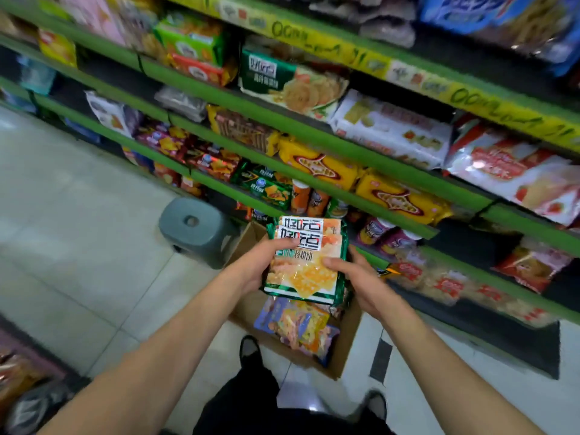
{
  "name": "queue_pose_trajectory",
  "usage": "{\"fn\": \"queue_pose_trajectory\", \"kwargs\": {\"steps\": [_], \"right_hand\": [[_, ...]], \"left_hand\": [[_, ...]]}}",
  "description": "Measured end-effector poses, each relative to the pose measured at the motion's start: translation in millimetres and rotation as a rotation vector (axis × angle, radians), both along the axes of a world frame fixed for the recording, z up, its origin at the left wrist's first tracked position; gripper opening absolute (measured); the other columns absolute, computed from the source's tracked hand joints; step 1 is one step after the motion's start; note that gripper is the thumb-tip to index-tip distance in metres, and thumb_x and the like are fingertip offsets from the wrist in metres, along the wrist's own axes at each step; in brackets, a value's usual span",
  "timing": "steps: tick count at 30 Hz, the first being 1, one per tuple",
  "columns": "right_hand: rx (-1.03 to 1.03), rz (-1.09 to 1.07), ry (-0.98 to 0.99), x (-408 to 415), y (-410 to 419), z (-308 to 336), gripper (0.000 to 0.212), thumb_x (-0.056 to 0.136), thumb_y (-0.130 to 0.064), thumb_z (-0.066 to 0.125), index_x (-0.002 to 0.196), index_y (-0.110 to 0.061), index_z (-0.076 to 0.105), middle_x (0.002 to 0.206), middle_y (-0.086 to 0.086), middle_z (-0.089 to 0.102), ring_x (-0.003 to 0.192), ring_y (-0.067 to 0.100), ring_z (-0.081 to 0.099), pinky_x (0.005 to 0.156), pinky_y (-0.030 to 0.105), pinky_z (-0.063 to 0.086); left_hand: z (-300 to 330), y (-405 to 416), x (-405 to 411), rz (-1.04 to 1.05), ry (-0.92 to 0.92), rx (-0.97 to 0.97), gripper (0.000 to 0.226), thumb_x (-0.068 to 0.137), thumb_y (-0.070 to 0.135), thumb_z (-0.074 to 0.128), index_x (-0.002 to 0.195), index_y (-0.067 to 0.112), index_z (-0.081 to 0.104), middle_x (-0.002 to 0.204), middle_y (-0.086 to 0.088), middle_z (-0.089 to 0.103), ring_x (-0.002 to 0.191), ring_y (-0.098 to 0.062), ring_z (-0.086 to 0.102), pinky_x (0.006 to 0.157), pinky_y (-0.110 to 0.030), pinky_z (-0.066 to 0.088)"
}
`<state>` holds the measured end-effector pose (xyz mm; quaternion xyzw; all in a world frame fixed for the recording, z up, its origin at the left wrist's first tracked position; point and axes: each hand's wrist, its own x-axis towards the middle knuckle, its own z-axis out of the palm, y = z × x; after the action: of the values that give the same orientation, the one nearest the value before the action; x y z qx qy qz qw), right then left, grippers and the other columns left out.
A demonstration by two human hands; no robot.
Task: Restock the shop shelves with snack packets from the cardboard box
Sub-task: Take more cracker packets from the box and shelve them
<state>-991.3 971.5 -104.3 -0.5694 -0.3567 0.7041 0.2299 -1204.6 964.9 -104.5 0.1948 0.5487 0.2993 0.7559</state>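
A stack of green and orange snack packets (306, 262) is held above the open cardboard box (348, 343) on the floor. My left hand (257, 265) grips the stack's left side, thumb across the top packet. My right hand (361, 277) grips the right side, thumb on the front and fingers behind. More packets (298, 324) in purple and orange wrappers lie inside the box. The green shop shelves (298, 133) run along the right, filled with biscuit and snack packets.
A grey plastic stool (196, 229) stands on the tiled floor just left of the box. My feet (249, 348) are at the box's near edge. Another shelf with goods shows at the bottom left corner (18, 381).
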Motion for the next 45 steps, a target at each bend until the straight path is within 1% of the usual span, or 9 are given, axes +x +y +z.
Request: {"fn": "queue_pose_trajectory", "kwargs": {"steps": [6,12,16,20,24,32,36,40,45], "right_hand": [[0.13,0.02,0.03,89,-16,55,0.06,0.072,-0.046,0.079,0.123,-0.034,0.05,0.099,-0.019,0.075,0.088,0.003,0.072,0.061,0.014,0.054],[0.232,0.101,-0.036,202,-27,108,0.086,0.06,-0.07,0.074,0.132,-0.028,0.052,0.117,-0.007,0.072,0.101,0.013,0.071,0.097,0.038,0.053],[0.283,0.04,-0.069,272,-27,152,0.062,0.075,-0.064,0.067,0.126,-0.029,0.056,0.11,-0.014,0.074,0.096,0.005,0.071,0.079,0.021,0.054],[0.35,-0.027,-0.086,340,-27,201,0.061,0.079,-0.072,0.058,0.129,-0.039,0.052,0.113,-0.038,0.058,0.105,-0.016,0.055,0.097,0.013,0.04],[0.375,-0.16,-0.102,398,-16,234,0.107,0.055,-0.089,0.061,0.145,-0.034,0.043,0.15,-0.013,0.045,0.139,0.015,0.041,0.117,0.047,0.027],[0.434,-0.413,-0.108,473,13,287,0.115,0.043,-0.092,0.066,0.141,-0.033,0.049,0.147,-0.003,0.05,0.136,0.023,0.046,0.115,0.053,0.03],[0.445,-0.574,-0.186,508,26,305,0.12,0.044,-0.089,0.066,0.145,-0.028,0.045,0.147,-0.003,0.05,0.135,0.022,0.047,0.115,0.05,0.032],[0.429,-0.643,-0.233,542,37,308,0.108,0.052,-0.084,0.064,0.143,-0.027,0.049,0.146,-0.007,0.05,0.134,0.02,0.046,0.116,0.048,0.029],[0.463,-0.686,-0.186,578,58,296,0.075,0.057,-0.072,0.065,0.12,-0.03,0.067,0.127,-0.006,0.066,0.122,0.02,0.055,0.112,0.047,0.034]], "left_hand": [[67,-14,86,-0.052,0.088,0.088,0.03,0.08,0.037,0.073,0.105,0.02,0.073,0.108,-0.01,0.076,0.09,-0.026,0.075,0.071,-0.032,0.059],[133,-19,189,-0.1,0.154,0.155,0.032,0.083,0.046,0.072,0.104,0.022,0.074,0.112,-0.01,0.075,0.093,-0.028,0.074,0.075,-0.036,0.059],[182,-17,260,-0.127,0.166,0.228,0.043,0.081,0.045,0.074,0.116,0.021,0.07,0.114,-0.009,0.074,0.11,-0.031,0.068,0.101,-0.047,0.051],[233,-10,326,-0.147,0.085,0.285,0.033,0.077,0.027,0.076,0.109,0.017,0.075,0.114,-0.011,0.074,0.107,-0.029,0.07,0.101,-0.046,0.051],[265,8,382,-0.199,0.063,0.369,0.047,0.069,0.027,0.078,0.115,0.014,0.073,0.123,-0.012,0.07,0.12,-0.031,0.062,0.112,-0.046,0.04],[301,85,481,-0.41,0.057,0.573,0.026,0.083,0.052,0.068,0.096,0.033,0.079,0.108,-0.003,0.076,0.095,-0.018,0.074,0.077,-0.029,0.057],[311,118,536,-0.486,0.072,0.561,0.032,0.082,0.056,0.066,0.091,0.028,0.08,0.104,-0.006,0.077,0.098,-0.025,0.072,0.089,-0.04,0.056],[311,138,582,-0.496,0.058,0.561,0.033,0.09,0.049,0.062,0.073,0.027,0.08,0.091,-0.004,0.078,0.081,-0.019,0.073,0.085,-0.032,0.055],[302,156,628,-0.389,0.126,0.557,0.044,0.086,0.054,0.063,0.117,0.023,0.067,0.13,-0.01,0.064,0.124,-0.031,0.056,0.105,-0.047,0.044]]}}
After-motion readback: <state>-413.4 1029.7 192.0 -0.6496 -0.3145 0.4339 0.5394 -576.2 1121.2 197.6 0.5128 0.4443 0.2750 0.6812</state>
